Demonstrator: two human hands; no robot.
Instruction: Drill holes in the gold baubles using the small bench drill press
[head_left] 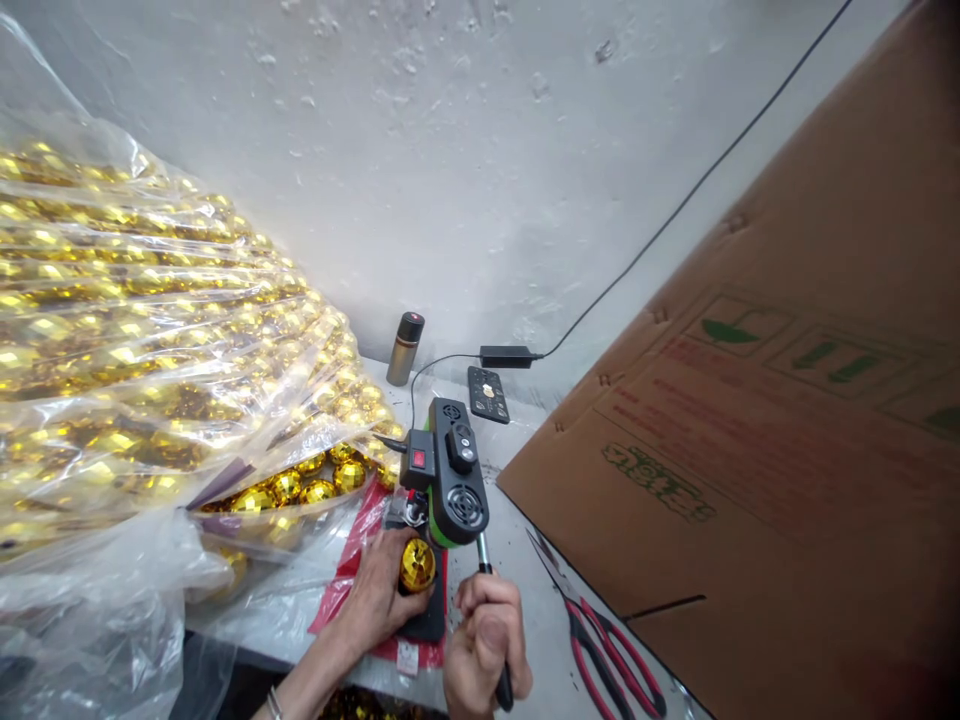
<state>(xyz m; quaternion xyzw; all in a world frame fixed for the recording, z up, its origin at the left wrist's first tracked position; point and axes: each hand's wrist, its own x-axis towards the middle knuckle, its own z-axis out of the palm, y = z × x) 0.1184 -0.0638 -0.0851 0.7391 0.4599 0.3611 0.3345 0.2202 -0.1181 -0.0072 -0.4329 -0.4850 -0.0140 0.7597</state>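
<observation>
My left hand (386,590) is closed around a shiny gold faceted ball (417,565), with the fingers on its far side and the thumb on its near side. The ball sits under the front end of a small black and green bench drill press (459,480), over its dark base (425,620). My right hand (489,640) wraps round the black-gripped lever (484,553) on the right of the machine. Whether a drill bit touches the ball is hidden by the machine's head. A red sheet (341,585) lies under the base.
A clear plastic bag (150,330) full of gold balls fills the left side. On the right stand a large cardboard box (750,400) and red-handled scissors (600,640). Behind the machine are a bottle (406,350), a phone (488,395) and a power adapter (506,357).
</observation>
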